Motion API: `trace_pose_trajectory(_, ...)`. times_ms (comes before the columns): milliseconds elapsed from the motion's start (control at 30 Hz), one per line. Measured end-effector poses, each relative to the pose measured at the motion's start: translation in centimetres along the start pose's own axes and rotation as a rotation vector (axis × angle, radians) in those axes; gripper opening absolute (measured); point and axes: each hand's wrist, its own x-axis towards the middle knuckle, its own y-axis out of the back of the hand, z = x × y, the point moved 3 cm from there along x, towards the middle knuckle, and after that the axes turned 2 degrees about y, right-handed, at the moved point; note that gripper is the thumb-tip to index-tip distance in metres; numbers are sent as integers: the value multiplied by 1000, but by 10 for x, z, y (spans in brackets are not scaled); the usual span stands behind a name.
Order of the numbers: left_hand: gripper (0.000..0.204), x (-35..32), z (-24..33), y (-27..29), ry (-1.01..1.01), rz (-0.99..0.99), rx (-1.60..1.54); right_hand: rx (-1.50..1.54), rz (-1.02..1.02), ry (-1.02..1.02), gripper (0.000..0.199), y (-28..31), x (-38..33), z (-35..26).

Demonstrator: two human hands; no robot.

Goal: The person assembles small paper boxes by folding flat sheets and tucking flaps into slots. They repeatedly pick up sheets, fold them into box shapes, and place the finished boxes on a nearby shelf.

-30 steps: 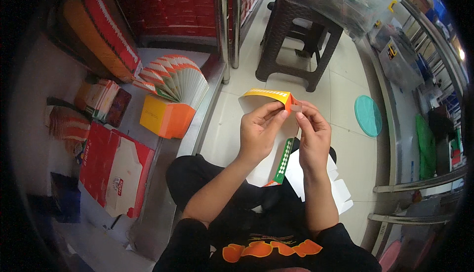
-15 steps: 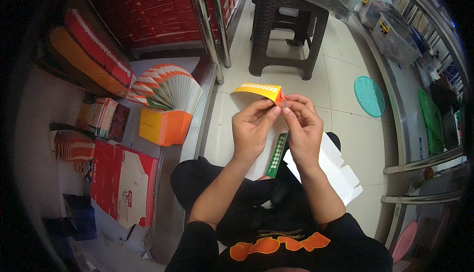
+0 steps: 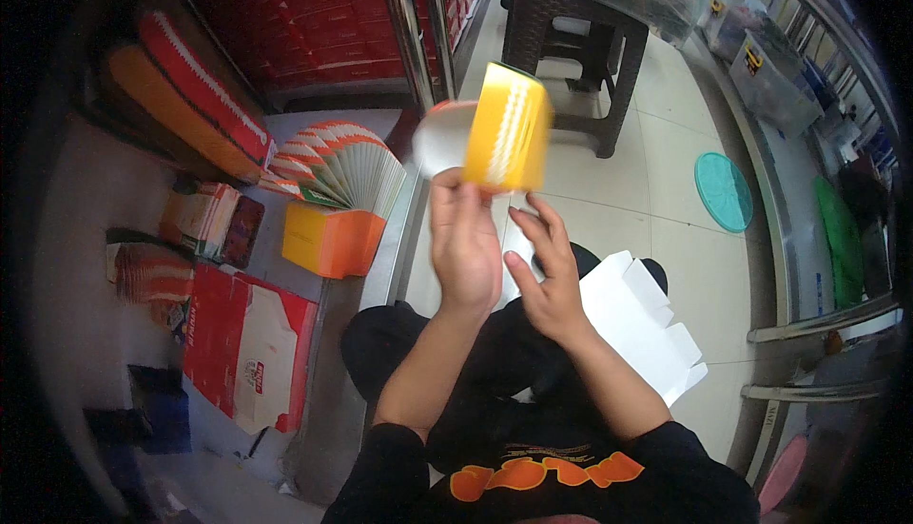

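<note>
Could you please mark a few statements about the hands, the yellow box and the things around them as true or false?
1. The left hand holds the yellow cardboard box raised. True.
2. The right hand also grips the box. False: its fingers are spread and it is off the box, below it.
3. A fanned stack of flat cartons stands in an orange box on the person's left. True.
4. The dark plastic stool lies tipped on its side. False: it stands upright on the tiled floor.
5. A flat white carton blank lies on the person's lap at the right. True.
6. The teal round lid sits on the stool. False: it lies on the floor.
</note>
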Motion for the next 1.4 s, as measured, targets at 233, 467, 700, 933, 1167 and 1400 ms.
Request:
trace_pose_trajectory(233,39,10,5,34,397,-163,-478,1623,-7,-303,62,2,9,18)
trace_pose_trajectory(467,67,27,-3,36,-11,-236,278,1073,294,-349,38,59,26,24)
trace_pose_trajectory(700,58,0,-31,3,285,-296,301,203,451,-454,44,42,13,31)
trace_pose_trajectory(933,32,9,-28,21,152,-386,-15,457,204,37,36,45,6,48)
trace_pose_trajectory(1167,71,-26,26,23,-291,-541,887,1192,197,-545,38,31,9,50)
trace_pose_trajectory(1400,42,-90,95,140,205,-159,490,171,-552,341,65,-70,-5,-41)
